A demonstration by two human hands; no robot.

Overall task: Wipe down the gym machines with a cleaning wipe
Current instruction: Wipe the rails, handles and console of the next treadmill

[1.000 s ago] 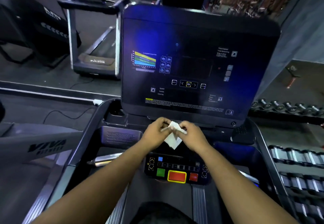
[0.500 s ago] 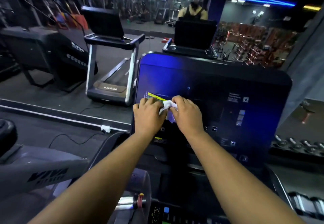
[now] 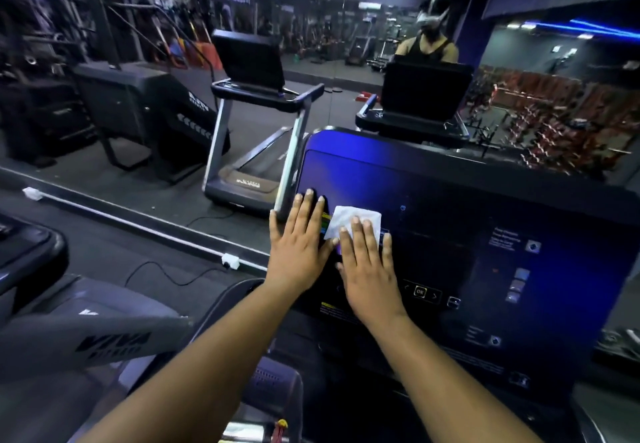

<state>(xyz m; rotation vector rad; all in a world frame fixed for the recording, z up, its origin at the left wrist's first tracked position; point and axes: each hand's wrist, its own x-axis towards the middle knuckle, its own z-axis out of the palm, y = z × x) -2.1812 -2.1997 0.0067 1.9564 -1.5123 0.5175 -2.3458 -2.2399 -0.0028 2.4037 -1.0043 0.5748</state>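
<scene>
The right hand's fingers (image 3: 362, 238) lie straight and slightly spread, pressing flat on the white cleaning wipe (image 3: 356, 220), which is opened out against the upper left part of the treadmill's console screen (image 3: 450, 234). The wipe shows beyond the fingertips and toward the left hand; its near part is hidden under the right hand (image 3: 372, 276). Flat fingers rather than a pinch probably serve to keep a broad patch of wipe in contact with the panel, so each pass covers more of it.

Just beside the wipe, the left hand (image 3: 299, 252) also lies open, fingers straight and a little apart, palm on the screen near its left edge; it seems to touch the wipe's edge, perhaps to spread it or steady it. A strip of coloured graphics (image 3: 325, 221) peeks out between the two hands.

Beyond the fingertips the screen's top edge is dark blue, and to the right of the fingers sit small icons and an OK button (image 3: 419, 292), a region I judge not yet wiped. Farther out stands a wall mirror (image 3: 311, 44) reflecting another treadmill (image 3: 256, 103).
</scene>
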